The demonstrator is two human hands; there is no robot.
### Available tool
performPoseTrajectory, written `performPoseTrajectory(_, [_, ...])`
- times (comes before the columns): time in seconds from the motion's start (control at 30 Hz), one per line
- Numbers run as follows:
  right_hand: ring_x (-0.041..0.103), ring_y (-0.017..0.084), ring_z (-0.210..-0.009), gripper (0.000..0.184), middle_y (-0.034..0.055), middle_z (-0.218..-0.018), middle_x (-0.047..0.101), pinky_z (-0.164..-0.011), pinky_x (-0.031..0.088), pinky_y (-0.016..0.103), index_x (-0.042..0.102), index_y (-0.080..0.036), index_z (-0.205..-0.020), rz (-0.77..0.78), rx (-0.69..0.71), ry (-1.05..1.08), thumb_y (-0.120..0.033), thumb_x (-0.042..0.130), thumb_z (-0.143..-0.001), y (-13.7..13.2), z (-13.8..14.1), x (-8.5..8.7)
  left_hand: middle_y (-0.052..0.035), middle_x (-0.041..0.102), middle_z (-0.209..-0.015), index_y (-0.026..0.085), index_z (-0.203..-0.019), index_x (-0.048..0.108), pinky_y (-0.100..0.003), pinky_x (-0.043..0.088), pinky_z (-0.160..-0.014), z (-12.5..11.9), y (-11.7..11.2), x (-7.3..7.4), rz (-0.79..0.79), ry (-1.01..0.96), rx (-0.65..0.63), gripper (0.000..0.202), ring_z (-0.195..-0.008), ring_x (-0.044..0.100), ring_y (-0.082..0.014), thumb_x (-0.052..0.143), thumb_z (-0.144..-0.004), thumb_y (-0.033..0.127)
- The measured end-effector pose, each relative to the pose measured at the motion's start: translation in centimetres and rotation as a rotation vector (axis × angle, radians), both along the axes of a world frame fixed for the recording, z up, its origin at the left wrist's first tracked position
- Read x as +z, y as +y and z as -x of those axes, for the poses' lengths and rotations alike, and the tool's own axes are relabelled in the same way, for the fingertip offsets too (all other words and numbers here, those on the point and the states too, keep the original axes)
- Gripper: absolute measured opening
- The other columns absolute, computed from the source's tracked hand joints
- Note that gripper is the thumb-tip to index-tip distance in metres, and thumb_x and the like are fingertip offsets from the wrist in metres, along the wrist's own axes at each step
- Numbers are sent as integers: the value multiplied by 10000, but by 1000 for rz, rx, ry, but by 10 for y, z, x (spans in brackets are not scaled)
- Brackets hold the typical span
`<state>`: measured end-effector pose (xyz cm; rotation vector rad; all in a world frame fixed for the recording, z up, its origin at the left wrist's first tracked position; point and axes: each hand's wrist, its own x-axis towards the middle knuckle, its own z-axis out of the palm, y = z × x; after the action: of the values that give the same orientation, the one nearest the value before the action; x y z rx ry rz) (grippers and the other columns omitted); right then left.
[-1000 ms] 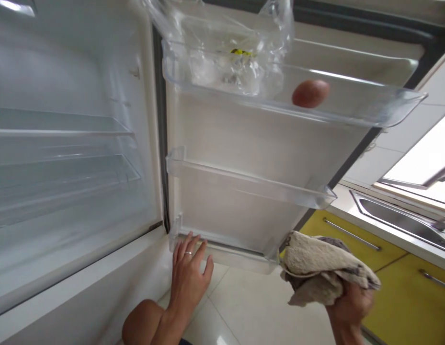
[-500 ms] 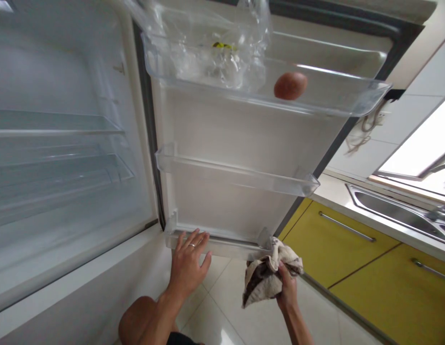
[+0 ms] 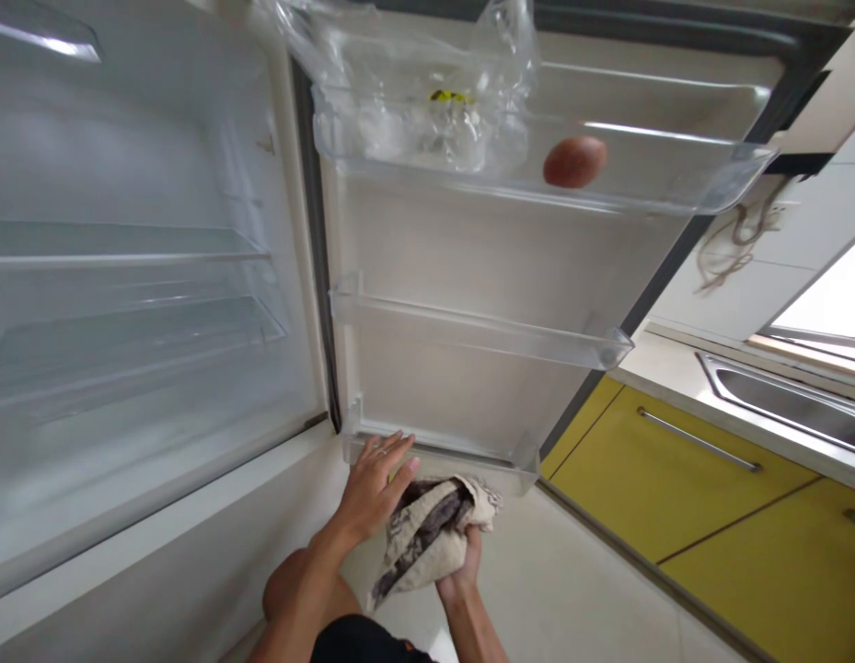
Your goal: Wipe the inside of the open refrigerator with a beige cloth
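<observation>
My right hand (image 3: 463, 564) grips a crumpled beige and dark-patterned cloth (image 3: 431, 534), held just below and in front of the lowest door bin (image 3: 500, 468) of an open refrigerator. Fingers extended, my left hand (image 3: 377, 483) rests at the left part of that clear bin's front edge and overlaps the cloth's left side. Whether the left thumb touches the cloth I cannot tell. Above, a middle door bin (image 3: 482, 333) spans the white inner door (image 3: 482, 249). In the top bin (image 3: 648, 189) lie a brown egg (image 3: 574, 162) and a clear plastic bag (image 3: 427, 110).
The refrigerator compartment with glass shelves (image 3: 137, 241) stands open on the left. At the right are yellow cabinets (image 3: 675, 488) with bar handles, a counter holding a steel sink (image 3: 786, 401), and a hanging cable (image 3: 741, 239). Pale floor tiles (image 3: 571, 589) lie beneath.
My right hand has moved left with the cloth, from the bin's right corner to beside my left hand. The left hand stays at the bin's edge. The view has shifted slightly.
</observation>
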<state>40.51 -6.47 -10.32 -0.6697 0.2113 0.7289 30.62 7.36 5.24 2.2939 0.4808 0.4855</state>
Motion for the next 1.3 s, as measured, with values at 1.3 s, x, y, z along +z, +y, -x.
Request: performPoseTrajectory(1.3, [649,188,-623,376,-33,-729,724,-543,518,312,701,-200,-842,455,-614,-54,-282,821,-495,-73,-32,75,-97,506,-1582,204,-1451,563,-513,68,-1322,-8,-4,16,120,75,-12,655,-1581,278,-229,275,-1019,604])
